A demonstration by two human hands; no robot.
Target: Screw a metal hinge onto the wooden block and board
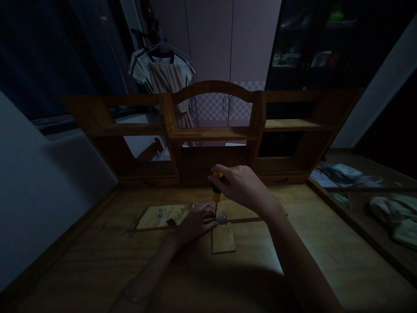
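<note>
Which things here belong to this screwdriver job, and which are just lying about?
Job, it seems:
- screwdriver
- small metal fitting, possibly a hinge
- long board
- short board

Apparently lying about:
- crumpled cloth
- clear plastic packaging

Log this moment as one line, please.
right hand: gripping screwdriver, shaft down | left hand: beside metal piece | boards: long, small | surface: wooden desk

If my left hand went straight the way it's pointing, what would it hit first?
Your left hand would probably meet the screwdriver or the bracket, both close to its fingertips; depth is too unclear to say which.
</note>
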